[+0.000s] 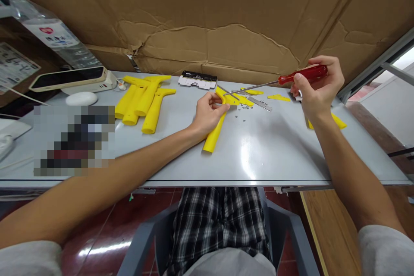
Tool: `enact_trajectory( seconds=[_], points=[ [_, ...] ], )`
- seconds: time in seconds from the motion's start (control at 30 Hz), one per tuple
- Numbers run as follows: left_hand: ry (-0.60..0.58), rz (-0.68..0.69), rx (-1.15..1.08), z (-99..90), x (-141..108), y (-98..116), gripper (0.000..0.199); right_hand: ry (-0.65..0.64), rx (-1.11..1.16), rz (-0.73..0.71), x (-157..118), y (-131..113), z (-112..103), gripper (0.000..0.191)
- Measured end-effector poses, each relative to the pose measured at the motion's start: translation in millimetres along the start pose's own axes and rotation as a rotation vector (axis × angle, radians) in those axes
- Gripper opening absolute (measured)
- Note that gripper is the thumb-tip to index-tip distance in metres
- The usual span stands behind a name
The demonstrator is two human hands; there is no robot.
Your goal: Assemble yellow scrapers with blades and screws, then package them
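My left hand (208, 114) is closed around the head of a yellow plastic handle (214, 137), whose tube slants toward the table's front edge. In my right hand (323, 84) is a screwdriver (304, 75) with a red grip. Its long shaft points left, and the tip meets the head of the yellow handle, near my left fingers. Beside that head lie a flat metal blade (260, 104), flat yellow pieces (278, 97) and several tiny screws or nuts (243, 108), too small to tell apart.
Several yellow handles (150, 112) are grouped on the left of the table (181, 155). A small black-and-white box (198, 80) stands at the back, before a cardboard wall (246, 13). Left are a phone (67, 78), a white mouse (81, 98) and a water bottle (56, 30). Another yellow piece (338, 120) lies behind my right wrist.
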State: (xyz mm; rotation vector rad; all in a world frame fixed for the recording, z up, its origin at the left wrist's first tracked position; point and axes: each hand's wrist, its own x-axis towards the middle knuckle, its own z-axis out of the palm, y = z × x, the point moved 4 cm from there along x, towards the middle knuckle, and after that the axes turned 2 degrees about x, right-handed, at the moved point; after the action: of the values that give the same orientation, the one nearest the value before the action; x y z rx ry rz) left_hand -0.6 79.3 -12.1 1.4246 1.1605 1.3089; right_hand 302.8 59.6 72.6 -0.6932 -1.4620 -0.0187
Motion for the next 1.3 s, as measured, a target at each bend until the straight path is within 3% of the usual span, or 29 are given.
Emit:
enact_trajectory(
  seconds=[0.33, 0.83, 1.07, 1.2, 1.3],
  points=[
    [0.012, -0.018, -0.007, 0.5, 0, -2, 0.026, -0.086, -0.032, 0.040, -4, -3, -6, 0.033],
    [0.019, -0.025, -0.022, 0.3, 1, -4, 0.027, -0.130, -0.055, 0.039, -6, -7, -3, 0.029],
    [0.012, -0.069, -0.015, 1.6, 1, -4, 0.022, -0.087, 0.038, -0.058, -2, -20, 2, 0.042],
    [0.045, -0.104, -0.019, 1.1, 1, -4, 0.020, -0.194, 0.043, 0.057, 3, -23, 4, 0.045],
    [0.044, -0.098, -0.009, 1.0, 1, -4, 0.020, -0.199, -0.013, 0.103, 5, -21, -2, 0.047]
  ],
)
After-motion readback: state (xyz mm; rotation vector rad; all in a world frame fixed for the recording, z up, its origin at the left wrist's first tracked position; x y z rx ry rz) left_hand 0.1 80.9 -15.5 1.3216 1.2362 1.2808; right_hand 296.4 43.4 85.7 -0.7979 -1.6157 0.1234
